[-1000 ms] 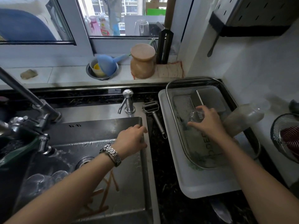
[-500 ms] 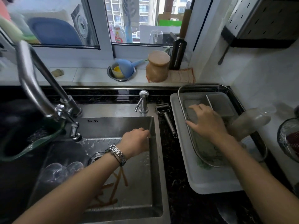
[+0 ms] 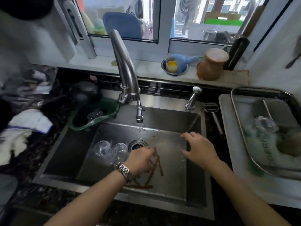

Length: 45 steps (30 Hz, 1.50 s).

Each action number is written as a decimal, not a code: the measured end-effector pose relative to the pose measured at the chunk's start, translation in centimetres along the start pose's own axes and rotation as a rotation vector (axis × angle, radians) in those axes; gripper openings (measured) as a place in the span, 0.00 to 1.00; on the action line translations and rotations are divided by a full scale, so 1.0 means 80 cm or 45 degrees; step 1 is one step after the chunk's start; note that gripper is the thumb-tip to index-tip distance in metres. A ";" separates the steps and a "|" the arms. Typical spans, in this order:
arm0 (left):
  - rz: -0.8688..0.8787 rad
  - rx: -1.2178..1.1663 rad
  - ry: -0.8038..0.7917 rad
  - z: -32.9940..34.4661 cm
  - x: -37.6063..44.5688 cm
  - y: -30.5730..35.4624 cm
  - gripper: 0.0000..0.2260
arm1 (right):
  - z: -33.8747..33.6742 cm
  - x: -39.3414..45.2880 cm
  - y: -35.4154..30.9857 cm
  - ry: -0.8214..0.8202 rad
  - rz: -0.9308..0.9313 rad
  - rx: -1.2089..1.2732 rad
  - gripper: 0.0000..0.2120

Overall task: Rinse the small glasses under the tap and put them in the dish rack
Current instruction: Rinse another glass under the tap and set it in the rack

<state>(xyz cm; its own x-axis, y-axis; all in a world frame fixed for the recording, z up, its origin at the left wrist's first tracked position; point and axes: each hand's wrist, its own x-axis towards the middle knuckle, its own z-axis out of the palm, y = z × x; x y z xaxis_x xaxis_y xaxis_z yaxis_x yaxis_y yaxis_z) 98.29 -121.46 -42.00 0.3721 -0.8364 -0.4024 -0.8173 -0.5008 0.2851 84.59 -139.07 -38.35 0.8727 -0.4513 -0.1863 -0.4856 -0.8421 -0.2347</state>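
White-framed sliding window (image 3: 162, 22) behind sink, daylight pouring in, buildings and greenery blurred beyond. Pale marble-look sill (image 3: 146, 66) beneath. Black speckled stone countertop (image 3: 216, 209) around steel basin. White wall (image 3: 276, 54) at right. Brown round clay jar (image 3: 211, 64) on sill, just beside small steel bowl (image 3: 175, 70).

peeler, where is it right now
In the head view the peeler lies on the dark counter at the right, between the sink and the white tray under the dish rack, just right of the soap pump.
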 end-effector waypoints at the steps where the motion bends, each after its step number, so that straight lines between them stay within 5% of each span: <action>1: -0.023 -0.017 -0.012 0.004 -0.008 -0.014 0.19 | 0.007 0.001 -0.010 -0.019 -0.001 0.007 0.23; 14: -0.153 -0.017 -0.101 0.004 -0.054 -0.174 0.19 | 0.073 0.010 -0.123 -0.179 0.085 0.158 0.24; 22: -0.076 -0.004 -0.050 0.016 -0.004 -0.236 0.33 | 0.108 0.012 -0.164 -0.167 0.234 0.203 0.22; 45: 0.094 -0.187 -0.128 0.062 0.058 -0.258 0.35 | 0.148 0.003 -0.177 -0.107 0.541 0.289 0.21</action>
<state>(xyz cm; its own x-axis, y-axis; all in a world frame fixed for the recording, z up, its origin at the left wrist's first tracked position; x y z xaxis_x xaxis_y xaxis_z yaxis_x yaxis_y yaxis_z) 114.69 -113.90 -54.11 0.2615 -0.8493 -0.4585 -0.7650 -0.4721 0.4382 91.05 -123.78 -46.38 0.5924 -0.7077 -0.3850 -0.8049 -0.4986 -0.3218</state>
